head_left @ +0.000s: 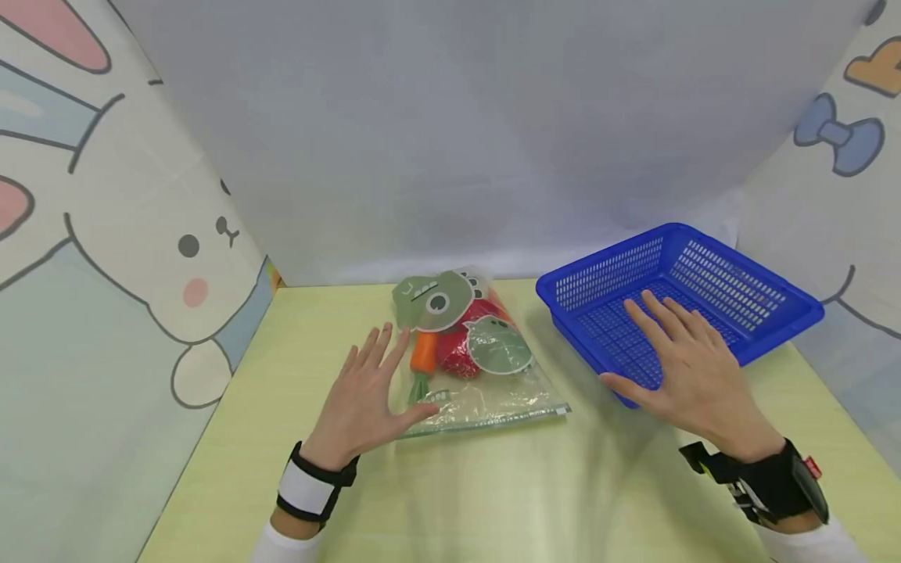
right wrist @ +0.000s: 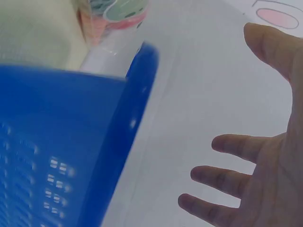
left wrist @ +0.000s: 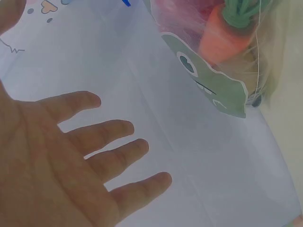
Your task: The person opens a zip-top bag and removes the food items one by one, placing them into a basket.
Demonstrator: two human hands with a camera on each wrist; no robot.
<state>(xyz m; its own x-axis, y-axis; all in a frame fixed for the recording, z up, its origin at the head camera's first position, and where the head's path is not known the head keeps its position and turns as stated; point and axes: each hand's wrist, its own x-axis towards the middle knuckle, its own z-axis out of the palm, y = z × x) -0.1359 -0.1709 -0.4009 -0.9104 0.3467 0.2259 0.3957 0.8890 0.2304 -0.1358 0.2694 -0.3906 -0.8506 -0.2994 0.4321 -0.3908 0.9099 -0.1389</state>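
A clear zip bag (head_left: 486,403) with green cartoon shapes printed on it lies on the table. Inside show an orange carrot (head_left: 424,352) with a green top and something red (head_left: 457,350). My left hand (head_left: 366,399), fingers spread and straight, is held up at the bag's left side, its thumb overlapping the bag's lower edge in the head view. To the right stands a blue plastic basket (head_left: 577,336) with slotted walls and nothing inside. My right hand (head_left: 693,375) is spread in front of it, covering part of its near side; no object is in either palm.
The pale yellow table (head_left: 493,500) ends at a plain whitish back panel (head_left: 457,141). Side panels with cartoon drawings stand left (head_left: 127,313) and right (head_left: 831,234). Both wrists wear black straps (head_left: 313,485).
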